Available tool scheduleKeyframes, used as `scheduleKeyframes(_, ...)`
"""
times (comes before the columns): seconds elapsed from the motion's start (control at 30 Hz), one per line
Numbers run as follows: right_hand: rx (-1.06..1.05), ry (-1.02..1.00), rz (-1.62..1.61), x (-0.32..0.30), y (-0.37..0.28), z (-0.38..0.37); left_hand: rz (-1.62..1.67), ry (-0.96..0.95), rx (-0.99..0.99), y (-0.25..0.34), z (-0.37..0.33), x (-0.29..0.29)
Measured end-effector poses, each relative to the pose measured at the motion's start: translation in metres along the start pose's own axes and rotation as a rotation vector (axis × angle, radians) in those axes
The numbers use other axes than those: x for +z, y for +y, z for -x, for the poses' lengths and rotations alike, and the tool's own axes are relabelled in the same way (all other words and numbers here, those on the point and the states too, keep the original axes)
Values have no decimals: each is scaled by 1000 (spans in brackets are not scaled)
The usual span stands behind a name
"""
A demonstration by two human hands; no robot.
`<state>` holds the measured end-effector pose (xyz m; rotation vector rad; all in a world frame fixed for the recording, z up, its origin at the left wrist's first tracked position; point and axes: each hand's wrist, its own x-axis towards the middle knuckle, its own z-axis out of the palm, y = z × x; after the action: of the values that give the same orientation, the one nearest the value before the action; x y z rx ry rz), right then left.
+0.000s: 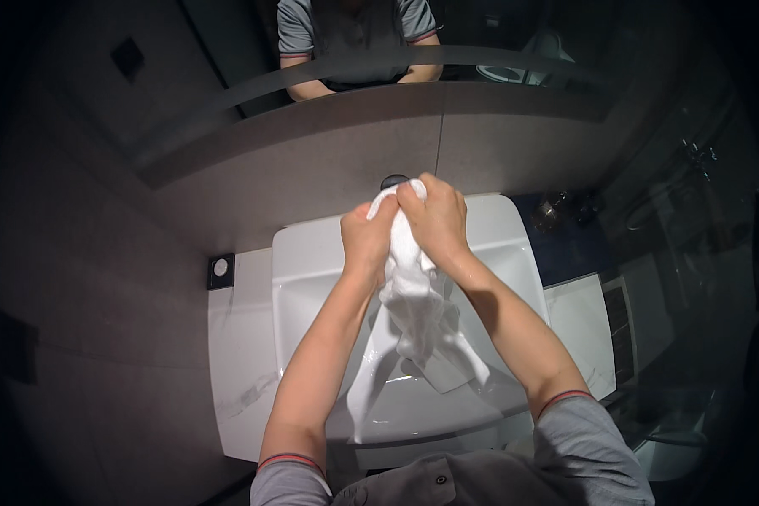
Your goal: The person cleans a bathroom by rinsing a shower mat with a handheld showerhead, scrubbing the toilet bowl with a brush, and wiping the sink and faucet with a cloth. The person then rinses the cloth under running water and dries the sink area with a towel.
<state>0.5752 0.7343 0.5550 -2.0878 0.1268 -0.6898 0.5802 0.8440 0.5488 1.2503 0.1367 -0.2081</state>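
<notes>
Both hands grip a wet-looking white cloth (409, 278), perhaps a towel, above the washbasin (302, 257). My left hand (368, 239) is closed round one side of its bunched upper part. Beside it, my right hand (437, 223) is closed on the same bunch, thumbs close together. The cloth's loose lower part hangs down into the bowl, its ends spreading apart. Just behind the hands the dark top of a faucet (394, 180) shows; the rest of it is covered by the hands and the cloth.
A pale marble-look counter (240, 337) flanks the basin. On its left sits a small dark square holder (220, 270) with a white round piece. Glassware (551, 209) stands by a dark tray (557, 257) at the right. A wall mirror (228, 105) spans the back.
</notes>
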Motion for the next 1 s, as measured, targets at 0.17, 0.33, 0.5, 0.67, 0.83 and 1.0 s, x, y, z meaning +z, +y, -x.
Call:
scheduleKeyframes(0.17,113,-88,-117,-18,-7,75,-131,-67,-4,-39,55,-36)
scheduleKeyframes(0.33,394,-307,-292,-35,22,102,-396,-314,-9,-53,75,-66)
scheduleKeyframes(0.5,581,-220,-567,1,32,37,-69,-279,-196,-22,10,-50)
scheduleKeyframes(0.67,750,-339,-571,15,38,59,132,-221,-247,-61,21,-61)
scheduleKeyframes(0.83,591,-423,-249,-25,48,82,62,-285,-312,-68,70,-57)
scheduleKeyframes(1.0,526,-344,-340,10,43,52,239,-280,-157,-53,15,-57)
